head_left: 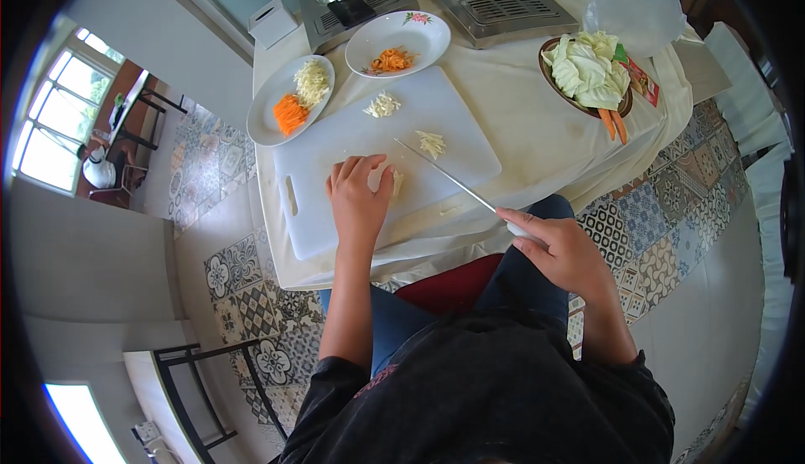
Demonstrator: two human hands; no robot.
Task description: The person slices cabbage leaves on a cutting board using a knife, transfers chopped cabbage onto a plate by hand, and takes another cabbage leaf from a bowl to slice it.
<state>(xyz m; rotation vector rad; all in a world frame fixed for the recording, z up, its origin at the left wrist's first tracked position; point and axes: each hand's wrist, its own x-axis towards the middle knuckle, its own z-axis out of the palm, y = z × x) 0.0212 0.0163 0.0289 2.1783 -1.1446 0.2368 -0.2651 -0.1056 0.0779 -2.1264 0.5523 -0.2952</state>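
My right hand (563, 250) grips a knife (457, 183) by its white handle, with the long blade slanting up and left over the white cutting board (457, 103). The blade's tip is just left of a small heap of pale, thin-cut strips (431, 144). My left hand (360, 191) rests on the board with bent fingers and the thumb apart. Beside its thumb lies a pale cut piece (397, 183), partly hidden, and I see no firm hold on it. Farther up the board is a second heap of finely cut pale bits (383, 105).
A plate (264, 124) holds shredded orange and pale vegetables; a flowered bowl (360, 36) holds orange shreds. At right, a brown bowl (549, 78) carries cabbage leaves (591, 70) and carrots (616, 124). Metal stands (495, 3), a dark phone (350, 10) and a plastic bag (637, 7) stand behind.
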